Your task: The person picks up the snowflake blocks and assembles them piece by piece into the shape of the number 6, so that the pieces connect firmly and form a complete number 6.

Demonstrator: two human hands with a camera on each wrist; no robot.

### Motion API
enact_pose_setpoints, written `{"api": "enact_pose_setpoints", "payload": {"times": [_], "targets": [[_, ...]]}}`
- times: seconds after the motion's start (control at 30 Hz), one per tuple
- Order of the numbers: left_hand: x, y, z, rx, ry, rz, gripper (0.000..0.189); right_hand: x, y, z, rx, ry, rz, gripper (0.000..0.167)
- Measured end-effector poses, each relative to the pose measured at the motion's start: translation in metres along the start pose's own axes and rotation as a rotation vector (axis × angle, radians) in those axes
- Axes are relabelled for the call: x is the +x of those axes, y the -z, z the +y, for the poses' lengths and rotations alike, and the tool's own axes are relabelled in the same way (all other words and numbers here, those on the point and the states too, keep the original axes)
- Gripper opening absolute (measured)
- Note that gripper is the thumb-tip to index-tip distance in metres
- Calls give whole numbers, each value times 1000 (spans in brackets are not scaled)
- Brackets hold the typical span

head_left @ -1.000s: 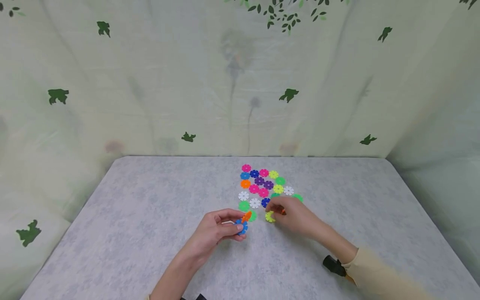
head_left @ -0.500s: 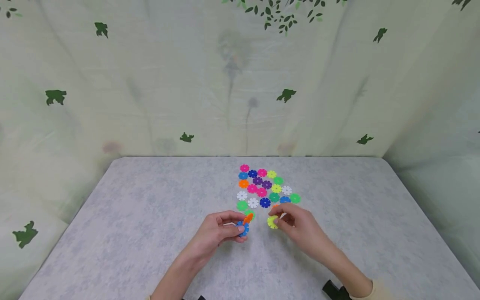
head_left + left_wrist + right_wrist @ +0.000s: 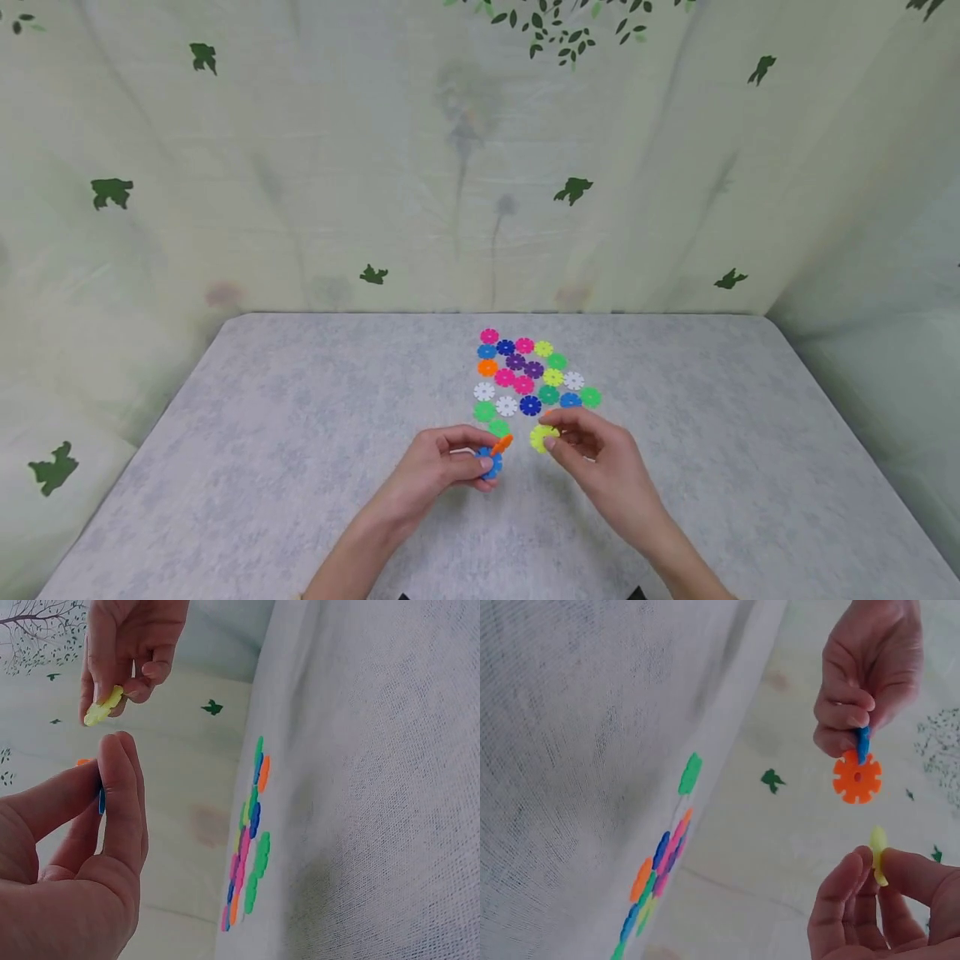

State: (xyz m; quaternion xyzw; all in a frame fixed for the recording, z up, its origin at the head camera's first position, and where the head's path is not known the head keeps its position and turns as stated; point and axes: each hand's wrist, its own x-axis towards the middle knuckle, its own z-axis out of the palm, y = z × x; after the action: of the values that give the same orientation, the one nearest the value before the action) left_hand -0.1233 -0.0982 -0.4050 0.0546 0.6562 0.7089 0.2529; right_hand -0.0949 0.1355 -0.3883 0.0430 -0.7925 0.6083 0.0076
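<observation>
My left hand (image 3: 442,462) pinches a blue notched plastic disc (image 3: 492,464) between thumb and fingers. An orange notched disc (image 3: 857,777) is slotted into the blue one at an angle, its face showing in the right wrist view. Facing it across a small gap, my right hand (image 3: 607,462) pinches a yellow notched disc (image 3: 543,438) by its edge. In the left wrist view the yellow disc (image 3: 103,706) hangs just beyond my left fingertips, apart from the joined pair. Both hands are raised over the table.
Several loose notched discs, such as a dark blue disc (image 3: 530,406) and a pink disc (image 3: 523,385), lie flat beyond the hands on the grey table (image 3: 300,400). A pale curtain (image 3: 300,167) with leaf prints hangs behind the table's far edge.
My right hand has picked the yellow disc up from the table and drawn it back, turning it toward the left hand. The left hand has shifted only slightly, still holding the joined pair.
</observation>
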Motion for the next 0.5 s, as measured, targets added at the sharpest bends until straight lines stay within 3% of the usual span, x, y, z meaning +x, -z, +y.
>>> {"api": "enact_pose_setpoints", "payload": {"times": [0.2,0.5], "targets": [[-2,-2,0,39,-16,-40,27,-2,-4,0,79,-16,-15,23],[-4,-7,1,98,-50,-83,24,-4,-9,2,54,-15,-47,24]]}}
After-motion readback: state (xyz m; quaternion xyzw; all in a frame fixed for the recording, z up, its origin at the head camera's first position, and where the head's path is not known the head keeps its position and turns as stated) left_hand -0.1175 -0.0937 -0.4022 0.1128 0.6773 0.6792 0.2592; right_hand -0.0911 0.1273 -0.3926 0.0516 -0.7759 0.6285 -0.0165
